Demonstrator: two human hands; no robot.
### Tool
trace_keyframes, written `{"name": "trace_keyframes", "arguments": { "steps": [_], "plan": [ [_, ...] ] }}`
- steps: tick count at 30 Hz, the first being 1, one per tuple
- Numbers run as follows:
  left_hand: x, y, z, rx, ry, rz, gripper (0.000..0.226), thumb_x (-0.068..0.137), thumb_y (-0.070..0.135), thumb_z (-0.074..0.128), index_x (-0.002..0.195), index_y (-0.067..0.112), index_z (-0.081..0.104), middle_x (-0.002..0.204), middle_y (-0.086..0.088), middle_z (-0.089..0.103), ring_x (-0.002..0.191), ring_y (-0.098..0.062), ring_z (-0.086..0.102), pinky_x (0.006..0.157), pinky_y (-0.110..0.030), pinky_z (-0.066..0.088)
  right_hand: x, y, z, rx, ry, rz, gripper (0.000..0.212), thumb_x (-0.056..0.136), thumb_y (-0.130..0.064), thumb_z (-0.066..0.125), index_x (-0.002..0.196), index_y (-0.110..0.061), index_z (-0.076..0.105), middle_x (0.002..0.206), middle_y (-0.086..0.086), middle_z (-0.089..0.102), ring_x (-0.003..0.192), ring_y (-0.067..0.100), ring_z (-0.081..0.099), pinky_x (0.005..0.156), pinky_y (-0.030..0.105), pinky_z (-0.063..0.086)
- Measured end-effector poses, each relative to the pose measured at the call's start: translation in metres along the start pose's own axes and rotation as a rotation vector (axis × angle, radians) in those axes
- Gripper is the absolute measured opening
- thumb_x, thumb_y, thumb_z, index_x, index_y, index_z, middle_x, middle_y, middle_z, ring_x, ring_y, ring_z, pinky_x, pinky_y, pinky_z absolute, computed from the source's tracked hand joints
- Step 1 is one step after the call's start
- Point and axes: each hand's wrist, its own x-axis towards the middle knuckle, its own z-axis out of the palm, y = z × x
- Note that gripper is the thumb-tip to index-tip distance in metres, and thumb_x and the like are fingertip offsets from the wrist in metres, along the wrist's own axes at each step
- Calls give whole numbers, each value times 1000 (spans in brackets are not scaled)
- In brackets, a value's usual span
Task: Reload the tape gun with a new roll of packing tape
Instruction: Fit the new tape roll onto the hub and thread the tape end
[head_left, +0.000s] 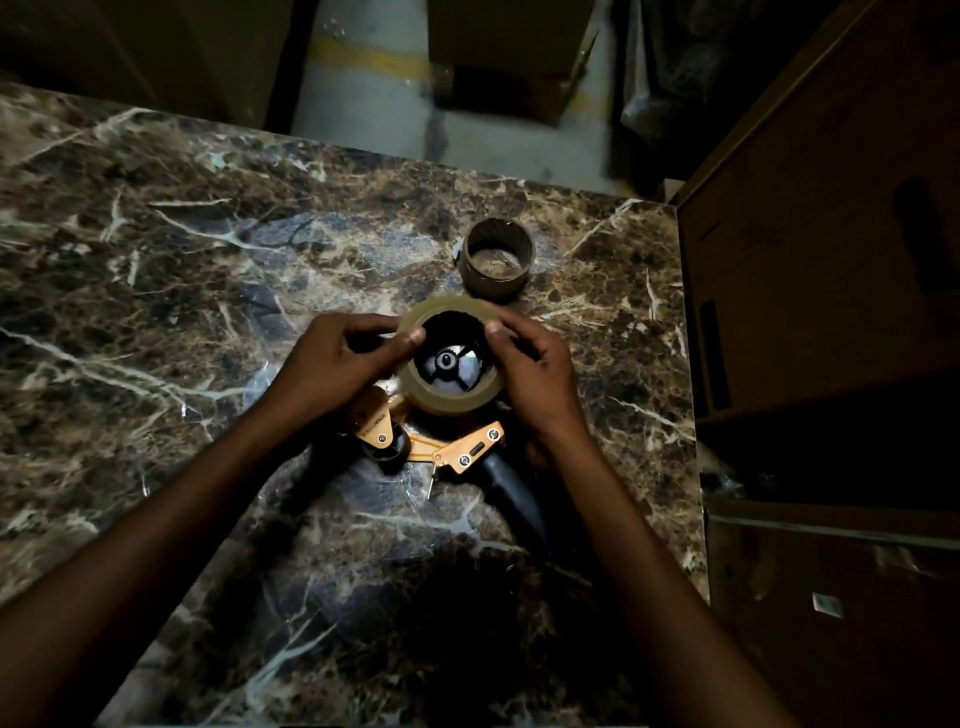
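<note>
Left hand (340, 358) and right hand (537, 371) grip packing tape roll (451, 400) over tape gun (457, 447) hub; empty core (497, 265) beyond.

Both hands (337, 358) (535, 374) forward, fingers (410, 340) curled inward

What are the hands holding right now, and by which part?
Both hands hold the new tape roll by its outer rim: left hand on the left side, right hand on the right, with the roll over the tape gun hub.
</note>
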Motion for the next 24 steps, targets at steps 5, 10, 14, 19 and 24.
{"name": "trace_keyframes", "arguments": {
  "steps": [5, 10, 14, 19, 24],
  "plan": [
    [12, 6, -8, -105, -151, -162, 77, 46, 87, 85, 98, 30, 88, 107, -28, 79, 87, -31, 71, 89, -43, 47, 4, -18, -10, 196, -142, 356, 14, 99, -17, 68, 106, -23, 78, 92, -2, 82, 74, 10, 77, 61, 25, 60],
    [18, 9, -4, -139, -164, -235, 36, 83, 49, 80, 94, 16, 84, 84, -4, 84, 65, -4, 73, 77, -22, 56, 9, -24, -14, 219, -147, 452, 7, 97, -14, 71, 102, -16, 75, 77, -2, 79, 62, 8, 74, 57, 23, 61],
    [19, 9, -5, -149, -178, -253, 31, 99, 28, 72, 106, -1, 79, 67, 6, 78, 56, 1, 68, 58, -10, 52, 9, -25, -11, 219, -118, 457, 6, 96, -11, 72, 94, -16, 76, 73, 0, 78, 57, 9, 73, 52, 23, 59],
    [17, 12, -11, -173, -231, -234, 69, 78, 47, 77, 120, -8, 76, 106, -16, 84, 83, -11, 75, 92, -31, 61, 7, -31, -7, 179, -89, 424, 11, 95, -9, 73, 88, -16, 77, 72, 2, 79, 57, 12, 74, 49, 24, 58],
    [20, 12, -13, -184, -255, -203, 69, 75, 43, 76, 120, -10, 75, 105, -7, 85, 90, -8, 78, 84, -21, 58, 7, -35, -4, 115, -59, 397, 10, 95, -10, 74, 87, -14, 77, 74, 5, 78, 56, 14, 73, 49, 25, 59]
  ]
}}
